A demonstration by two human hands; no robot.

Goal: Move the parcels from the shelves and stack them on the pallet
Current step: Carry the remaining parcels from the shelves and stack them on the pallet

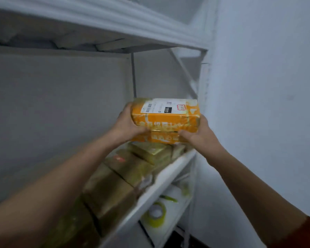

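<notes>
An orange parcel with a white shipping label on top is held above the white shelf. My left hand grips its left end, thumb across the front face. My right hand grips its right end from below and the side. Under it, a row of brown taped parcels lies along the shelf board, running toward the lower left. The pallet is not in view.
Another shelf board spans overhead. A white upright and diagonal brace stand at the rack's right end, close to a pale wall. On the lower shelf lies a roll of yellowish tape.
</notes>
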